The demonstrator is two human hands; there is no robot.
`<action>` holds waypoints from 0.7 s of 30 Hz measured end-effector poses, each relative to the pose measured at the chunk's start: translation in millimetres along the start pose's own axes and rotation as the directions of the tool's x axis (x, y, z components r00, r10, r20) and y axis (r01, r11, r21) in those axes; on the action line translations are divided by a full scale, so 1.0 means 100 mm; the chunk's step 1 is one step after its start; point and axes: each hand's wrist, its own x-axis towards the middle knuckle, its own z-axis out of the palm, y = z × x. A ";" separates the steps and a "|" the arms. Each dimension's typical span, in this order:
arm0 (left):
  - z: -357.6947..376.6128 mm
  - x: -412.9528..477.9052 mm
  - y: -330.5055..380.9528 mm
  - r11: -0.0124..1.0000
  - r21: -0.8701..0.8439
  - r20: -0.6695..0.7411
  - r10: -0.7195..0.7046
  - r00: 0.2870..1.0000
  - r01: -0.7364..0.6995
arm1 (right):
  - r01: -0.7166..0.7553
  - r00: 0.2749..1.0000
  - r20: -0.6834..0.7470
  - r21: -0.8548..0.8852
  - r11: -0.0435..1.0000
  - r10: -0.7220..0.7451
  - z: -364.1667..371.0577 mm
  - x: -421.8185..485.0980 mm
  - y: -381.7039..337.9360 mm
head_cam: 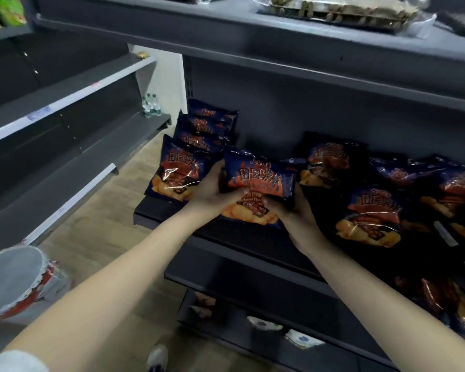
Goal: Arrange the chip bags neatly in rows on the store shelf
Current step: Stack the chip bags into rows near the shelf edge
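A dark blue chip bag (258,178) with red and orange print is held upright over the dark shelf (226,232), in front of me. My left hand (212,191) grips its left side and my right hand (290,210) grips its lower right. To its left, a row of several matching bags (180,167) stands one behind another at the shelf's left end. To the right, more of the same bags (371,216) lie flat in a loose, overlapping heap.
The shelf above (279,44) carries a packaged tray of snacks (341,12). Lower shelves (253,312) hold a few packets. On the left stand another grey shelf unit (65,103), small bottles (151,104), green bags (0,12) and a grey bucket (11,280) on the wood floor.
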 end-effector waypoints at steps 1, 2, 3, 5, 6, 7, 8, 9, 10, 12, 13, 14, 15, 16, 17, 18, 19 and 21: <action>0.07 0.08 0.07 0.999 0.030 -0.032 0.041 0.999 -0.040 | -0.006 1.000 -0.025 0.005 1.000 0.006 -0.07 0.08 -0.02; 0.13 0.14 0.11 0.996 0.051 -0.041 0.080 0.996 -0.078 | -0.013 0.999 -0.045 0.006 1.000 0.013 -0.12 0.17 -0.05; 0.18 0.20 0.14 0.990 0.072 -0.030 0.120 0.992 -0.118 | -0.011 0.998 -0.066 -0.002 1.000 0.011 -0.17 0.27 -0.06; 0.24 0.29 0.14 0.975 0.107 0.010 0.193 0.981 -0.193 | -0.020 0.992 -0.128 -0.005 1.000 0.019 -0.25 0.48 -0.05; 0.24 0.32 0.12 0.968 0.123 0.033 0.215 0.976 -0.217 | -0.034 0.983 -0.178 0.005 0.999 0.035 -0.27 0.58 -0.04; 0.22 0.34 0.07 0.964 0.140 0.063 0.218 0.974 -0.225 | -0.046 0.973 -0.226 0.001 0.999 0.045 -0.28 0.68 -0.01; 0.20 0.35 0.03 0.961 0.160 0.105 0.212 0.972 -0.227 | -0.048 0.963 -0.266 -0.009 0.999 0.044 -0.28 0.76 0.02; 0.18 0.34 -0.02 0.958 0.189 0.153 0.188 0.970 -0.215 | -0.052 0.956 -0.291 -0.022 0.998 0.043 -0.27 0.83 0.06; 0.17 0.33 -0.09 0.954 0.219 0.200 0.161 0.967 -0.204 | -0.056 0.953 -0.301 -0.036 0.998 0.042 -0.24 0.90 0.09; 0.19 0.31 -0.20 0.941 0.256 0.283 0.144 0.948 -0.219 | -0.077 0.950 -0.307 -0.092 0.993 0.045 -0.17 1.02 0.14; 0.21 0.32 -0.25 0.932 0.277 0.316 0.141 0.938 -0.234 | -0.088 0.951 -0.306 -0.117 0.989 0.048 -0.13 1.08 0.16; 0.22 0.33 -0.29 0.917 0.314 0.347 0.133 0.928 -0.248 | -0.106 0.950 -0.307 -0.130 0.986 0.062 -0.10 1.13 0.20; 0.23 0.35 -0.33 0.893 0.366 0.371 0.117 0.921 -0.260 | -0.131 0.947 -0.311 -0.140 0.981 0.082 -0.06 1.18 0.24; 0.24 0.37 -0.38 0.855 0.434 0.387 0.106 0.916 -0.283 | -0.155 0.941 -0.322 -0.145 0.977 0.102 -0.02 1.22 0.28; 0.25 0.40 -0.42 0.801 0.514 0.396 0.097 0.913 -0.308 | -0.182 0.933 -0.338 -0.153 0.971 0.122 0.02 1.26 0.30; 0.27 0.41 -0.46 0.738 0.589 0.403 0.086 0.911 -0.330 | -0.208 0.924 -0.357 -0.170 0.963 0.137 0.06 1.29 0.30; 0.29 0.43 -0.49 0.678 0.647 0.411 0.074 0.909 -0.348 | -0.230 0.916 -0.375 -0.193 0.954 0.144 0.09 1.33 0.29; 0.34 0.47 -0.57 0.592 0.712 0.437 0.049 0.898 -0.378 | -0.246 0.901 -0.411 -0.228 0.942 0.136 0.12 1.42 0.28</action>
